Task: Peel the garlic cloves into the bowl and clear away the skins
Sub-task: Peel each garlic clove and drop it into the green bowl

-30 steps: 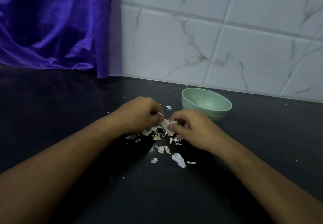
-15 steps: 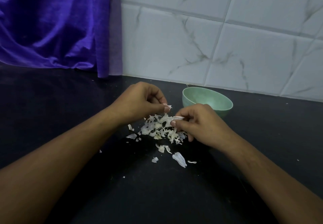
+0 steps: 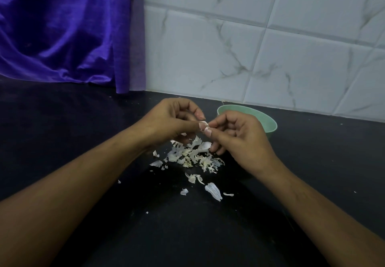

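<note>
A small garlic clove (image 3: 203, 126) was held in the air just left of the green bowl (image 3: 269, 123), pinched from both sides. So little of it showed between the fingertips that its long axis and the way it pointed could not be told; only a whitish, partly skinned surface faced the camera.

The left hand (image 3: 173, 121) gripped the clove between thumb and forefinger, its other fingers curled loosely into the palm. The right hand (image 3: 239, 139) met it from the bowl's side, thumb and forefinger pinching the same clove, the remaining fingers bent and hanging down toward the table (image 3: 73, 125). This hand covered part of the bowl's near left rim.

Below the hands, nearer the camera than the bowl, a pile of garlic skins (image 3: 193, 155) lay on the dark table, with loose flakes scattered around it. One larger ribbed skin (image 3: 213, 191) lay apart, closer to the camera. Behind the bowl rose a marbled tile wall (image 3: 260, 48), and well left of it hung a purple curtain (image 3: 62, 27).
</note>
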